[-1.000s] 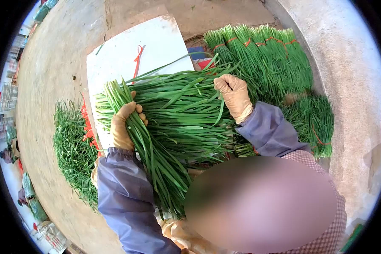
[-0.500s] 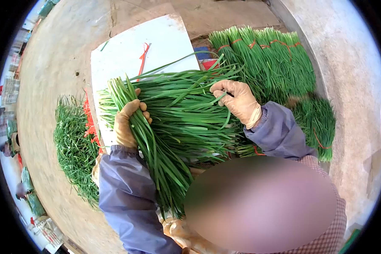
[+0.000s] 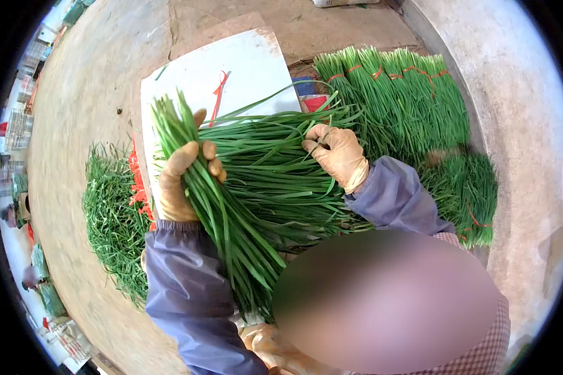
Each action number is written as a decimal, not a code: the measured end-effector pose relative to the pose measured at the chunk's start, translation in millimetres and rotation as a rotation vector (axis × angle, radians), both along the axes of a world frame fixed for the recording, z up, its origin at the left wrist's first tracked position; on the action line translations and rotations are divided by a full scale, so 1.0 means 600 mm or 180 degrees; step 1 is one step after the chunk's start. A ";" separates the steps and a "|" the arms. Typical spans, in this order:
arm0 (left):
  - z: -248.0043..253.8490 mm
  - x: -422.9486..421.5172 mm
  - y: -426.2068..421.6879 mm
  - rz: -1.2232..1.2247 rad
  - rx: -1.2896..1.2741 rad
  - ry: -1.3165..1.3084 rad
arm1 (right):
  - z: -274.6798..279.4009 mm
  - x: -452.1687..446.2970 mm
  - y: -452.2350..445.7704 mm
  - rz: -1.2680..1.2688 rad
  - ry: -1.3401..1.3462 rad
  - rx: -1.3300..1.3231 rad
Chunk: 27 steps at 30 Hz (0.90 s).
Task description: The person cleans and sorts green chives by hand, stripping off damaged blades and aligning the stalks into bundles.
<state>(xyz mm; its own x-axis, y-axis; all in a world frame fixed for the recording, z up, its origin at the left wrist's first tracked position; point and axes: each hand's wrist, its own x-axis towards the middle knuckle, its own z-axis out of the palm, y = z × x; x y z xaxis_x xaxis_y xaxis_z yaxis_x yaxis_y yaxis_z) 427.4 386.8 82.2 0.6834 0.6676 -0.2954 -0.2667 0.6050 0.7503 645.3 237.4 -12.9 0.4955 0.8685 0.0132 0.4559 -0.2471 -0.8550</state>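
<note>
My gloved left hand (image 3: pixel 184 178) is wrapped round a bunch of garlic chives (image 3: pixel 228 228), its pale stem ends pointing up and its leaves hanging down toward my lap. Beside it, a loose layer of chives (image 3: pixel 275 169) lies across a white board (image 3: pixel 187 81). Over the leaf end of that layer, my gloved right hand (image 3: pixel 339 157) pinches a thin chive leaf between thumb and fingertips. A knotted red tie (image 3: pixel 218 97) rests on the board above the layer.
Chive bundles with red ties (image 3: pixel 394 94) stand in a row at the upper right, and another tied bundle (image 3: pixel 472 194) lies below them. Left of the board are a heap of loose chives (image 3: pixel 112 219) and a bunch of red ties (image 3: pixel 139 184). A concrete ledge (image 3: pixel 513 125) runs along the right.
My left hand has lifted the bunch a little, so its stem ends stand higher. My right hand has moved slightly left and its fingers have drawn in on the leaf.
</note>
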 end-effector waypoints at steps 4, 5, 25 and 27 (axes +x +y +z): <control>-0.054 0.006 0.033 -0.0019 -0.0304 0.0803 | -0.002 -0.003 -0.002 -0.0136 0.0098 0.0245; -0.068 0.002 0.031 0.0257 -0.0592 0.0941 | -0.006 -0.002 -0.002 -0.0220 0.0303 0.0262; -0.089 -0.010 0.041 -0.0017 -0.0595 0.0834 | 0.019 0.060 0.022 0.1077 -0.0658 0.0240; -0.087 -0.009 0.038 0.0004 -0.0579 0.0872 | 0.016 0.052 0.022 0.0977 -0.0352 0.0396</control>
